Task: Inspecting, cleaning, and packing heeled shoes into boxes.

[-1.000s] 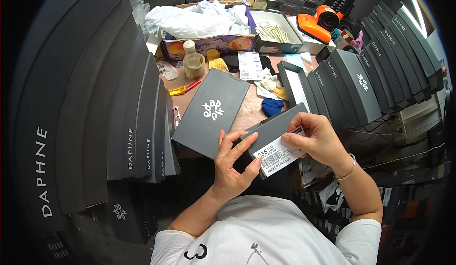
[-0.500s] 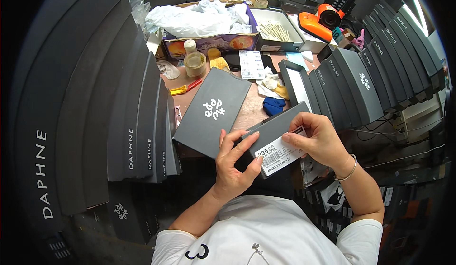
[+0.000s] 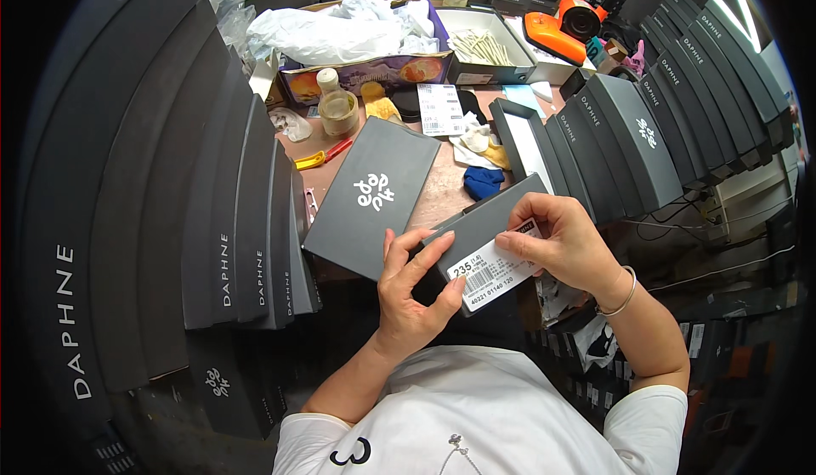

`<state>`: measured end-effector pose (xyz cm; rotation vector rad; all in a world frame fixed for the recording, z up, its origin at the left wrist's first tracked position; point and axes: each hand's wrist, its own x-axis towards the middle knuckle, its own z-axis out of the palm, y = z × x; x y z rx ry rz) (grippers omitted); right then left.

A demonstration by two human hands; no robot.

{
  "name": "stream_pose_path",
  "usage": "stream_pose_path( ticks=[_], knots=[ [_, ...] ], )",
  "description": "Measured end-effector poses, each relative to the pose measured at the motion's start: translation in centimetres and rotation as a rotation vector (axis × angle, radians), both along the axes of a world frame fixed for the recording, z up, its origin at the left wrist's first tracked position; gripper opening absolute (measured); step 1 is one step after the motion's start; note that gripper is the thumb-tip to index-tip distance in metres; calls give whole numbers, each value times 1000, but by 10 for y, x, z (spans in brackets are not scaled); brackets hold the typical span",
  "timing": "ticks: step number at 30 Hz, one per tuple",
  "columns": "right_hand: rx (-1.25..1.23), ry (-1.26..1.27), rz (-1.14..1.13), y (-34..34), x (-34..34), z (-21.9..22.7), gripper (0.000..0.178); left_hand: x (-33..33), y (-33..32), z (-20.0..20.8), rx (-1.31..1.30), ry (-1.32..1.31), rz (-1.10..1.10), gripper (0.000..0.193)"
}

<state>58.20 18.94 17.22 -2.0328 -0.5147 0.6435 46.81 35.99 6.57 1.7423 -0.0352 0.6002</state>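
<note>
A dark grey shoebox point(image 3: 480, 227) is tilted up in front of me, with a white barcode label point(image 3: 486, 275) lying over its end face. My left hand point(image 3: 412, 292) grips the box's left end: fingers lie over the upper edge and the thumb presses by the label's left side. The thumb and bent fingers of my right hand point(image 3: 552, 245) pinch the label's upper right part. Whether the label is fully stuck down, I cannot tell. Just left of this box, a dark grey lid or closed box point(image 3: 340, 211) with a white emblem rests on the table.
Stacked grey shoeboxes rise at the left point(image 3: 225, 220) and right point(image 3: 693, 109). Behind are a purple carton point(image 3: 357, 78) with white plastic, a tray of pale sticks point(image 3: 480, 48), an orange tape dispenser point(image 3: 552, 37), a glue jar point(image 3: 340, 113), a yellow-red cutter point(image 3: 323, 155) and a blue cloth point(image 3: 483, 183).
The view has shifted slightly, so the surroundings sit a little further left and up. Both hands keep nearly the same hold on the box and label.
</note>
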Motion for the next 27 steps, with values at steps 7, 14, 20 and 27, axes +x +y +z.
stream_pose_path(
  ticks=[7,14,20,27],
  knots=[
    [1,-24,6,0,-1,-1,19,0,0,0,4,1,0,50],
    [-18,-26,12,-1,-2,3,17,1,-1,0,15,6,-7,52],
    [-34,-127,51,0,-1,1,20,1,-1,0,10,5,-1,51],
    [-51,-226,51,0,-3,3,23,2,-1,1,9,15,3,52]
  ],
)
